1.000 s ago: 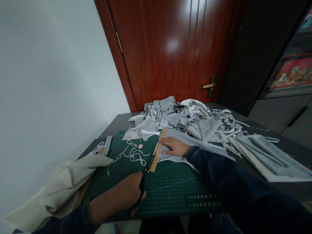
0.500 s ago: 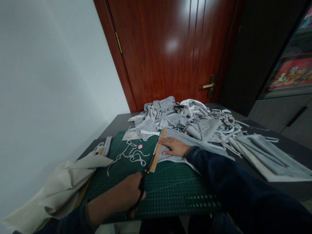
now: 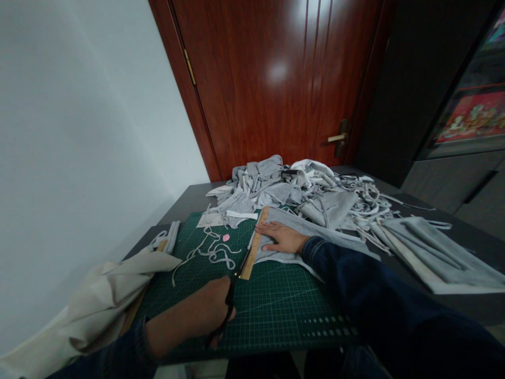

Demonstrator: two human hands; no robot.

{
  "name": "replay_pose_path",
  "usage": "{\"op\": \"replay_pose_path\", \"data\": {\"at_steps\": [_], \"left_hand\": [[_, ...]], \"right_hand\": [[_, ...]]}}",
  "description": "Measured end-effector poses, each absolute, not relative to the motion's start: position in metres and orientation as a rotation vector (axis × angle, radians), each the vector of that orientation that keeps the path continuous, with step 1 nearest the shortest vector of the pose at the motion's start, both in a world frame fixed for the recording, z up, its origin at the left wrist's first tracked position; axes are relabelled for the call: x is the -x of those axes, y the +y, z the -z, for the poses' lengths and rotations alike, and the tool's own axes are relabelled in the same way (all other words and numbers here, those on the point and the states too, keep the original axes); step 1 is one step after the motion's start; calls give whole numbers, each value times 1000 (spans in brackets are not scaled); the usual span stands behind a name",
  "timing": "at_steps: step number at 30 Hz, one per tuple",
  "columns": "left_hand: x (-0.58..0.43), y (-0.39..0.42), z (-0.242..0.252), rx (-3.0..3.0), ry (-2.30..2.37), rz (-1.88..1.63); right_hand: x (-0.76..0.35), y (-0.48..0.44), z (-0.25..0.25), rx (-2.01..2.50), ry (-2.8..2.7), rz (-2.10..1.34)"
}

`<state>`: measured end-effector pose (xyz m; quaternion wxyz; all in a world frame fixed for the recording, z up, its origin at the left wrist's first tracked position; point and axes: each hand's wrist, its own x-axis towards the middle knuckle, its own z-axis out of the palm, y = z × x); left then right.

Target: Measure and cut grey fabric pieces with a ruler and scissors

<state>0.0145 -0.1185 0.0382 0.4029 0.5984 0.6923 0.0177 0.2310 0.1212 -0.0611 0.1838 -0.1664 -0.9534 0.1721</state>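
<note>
My left hand [image 3: 211,308] is closed round the black handles of a pair of scissors [image 3: 235,276], whose blades run along the left edge of a wooden ruler [image 3: 255,243]. My right hand [image 3: 281,236] lies flat, fingers stretched out, on the ruler and on a piece of grey fabric [image 3: 311,231] beneath it. All of this rests on a green cutting mat [image 3: 276,305] with a white grid.
Thin cut strips [image 3: 209,250] and a small pink chalk piece [image 3: 226,237] lie on the mat's left part. A heap of grey and white fabric scraps [image 3: 300,189] fills the table's back. Folded grey fabric [image 3: 434,252] sits at the right, cream cloth [image 3: 102,295] at the left.
Both hands, the scissors and the ruler stay where they were. Only the head camera has shifted slightly.
</note>
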Motion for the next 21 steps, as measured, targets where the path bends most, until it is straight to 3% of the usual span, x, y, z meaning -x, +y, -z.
{"op": "replay_pose_path", "data": {"at_steps": [10,21], "left_hand": [[-10,-115,-29,-1357,1594,-222],[-9,-121,-43,-1305,1612,-150]], "right_hand": [[-231,121,61,484,-2702,-476],[-231,122,62,477,-2691,-501]]}}
